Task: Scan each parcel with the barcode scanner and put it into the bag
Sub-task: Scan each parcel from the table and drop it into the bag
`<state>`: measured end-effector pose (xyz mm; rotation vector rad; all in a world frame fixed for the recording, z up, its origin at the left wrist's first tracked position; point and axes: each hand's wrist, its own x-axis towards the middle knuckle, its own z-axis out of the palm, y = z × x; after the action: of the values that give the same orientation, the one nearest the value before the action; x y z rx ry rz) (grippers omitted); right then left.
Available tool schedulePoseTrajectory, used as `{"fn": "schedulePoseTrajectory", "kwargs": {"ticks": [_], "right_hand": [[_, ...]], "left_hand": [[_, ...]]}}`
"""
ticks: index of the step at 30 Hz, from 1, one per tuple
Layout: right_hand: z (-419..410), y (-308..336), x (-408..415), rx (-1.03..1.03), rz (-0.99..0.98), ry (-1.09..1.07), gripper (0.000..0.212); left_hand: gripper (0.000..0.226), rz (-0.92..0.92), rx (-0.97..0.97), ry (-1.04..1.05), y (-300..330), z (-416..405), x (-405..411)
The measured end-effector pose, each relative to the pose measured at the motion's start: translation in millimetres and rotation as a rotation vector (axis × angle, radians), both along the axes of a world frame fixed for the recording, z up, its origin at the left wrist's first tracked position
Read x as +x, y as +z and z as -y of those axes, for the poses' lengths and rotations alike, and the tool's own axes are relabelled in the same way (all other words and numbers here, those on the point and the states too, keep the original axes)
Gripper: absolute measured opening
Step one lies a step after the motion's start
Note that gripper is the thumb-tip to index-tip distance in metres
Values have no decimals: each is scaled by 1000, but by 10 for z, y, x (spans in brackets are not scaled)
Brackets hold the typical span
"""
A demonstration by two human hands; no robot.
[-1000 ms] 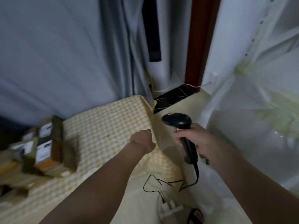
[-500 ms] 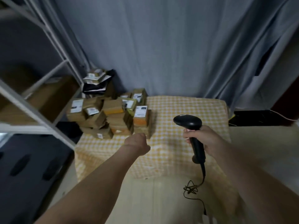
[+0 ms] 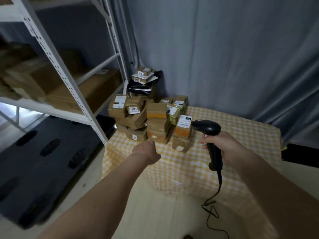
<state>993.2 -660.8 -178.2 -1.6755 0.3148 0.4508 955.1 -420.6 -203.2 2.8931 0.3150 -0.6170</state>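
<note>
Right hand (image 3: pixel 222 145) grasps the black barcode scanner (image 3: pixel 209 135) at centre right; left hand (image 3: pixel 146 151), fingers curled, holds nothing near the parcels (image 3: pixel 155 121).

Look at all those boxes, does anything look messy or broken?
Yes, a bit messy. The pile of parcels on the checked cloth is jumbled, with several boxes tilted. One low box looks scuffed. Nothing looks spilled.
</note>
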Motion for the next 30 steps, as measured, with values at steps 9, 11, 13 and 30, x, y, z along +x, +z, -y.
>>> {"fn": "schedulePoseTrajectory", "kwargs": {"ticks": [9, 11, 13, 30], "right_hand": [[-127, -164, 680, 27, -12, 23, 11], [-63, -173, 959, 21, -14, 1, 11], [27, -145, 1271, 10, -10, -13, 12], [87, -487, 3632, -111, -77, -63, 21]], "left_hand": [[55, 9, 17, -13, -113, -73, 813], [53, 10, 5, -31, -86, -10, 1156], [49, 29, -3, -61, -66, 85, 1553], [39, 21, -98, -37, -509, 198, 4041]]}}
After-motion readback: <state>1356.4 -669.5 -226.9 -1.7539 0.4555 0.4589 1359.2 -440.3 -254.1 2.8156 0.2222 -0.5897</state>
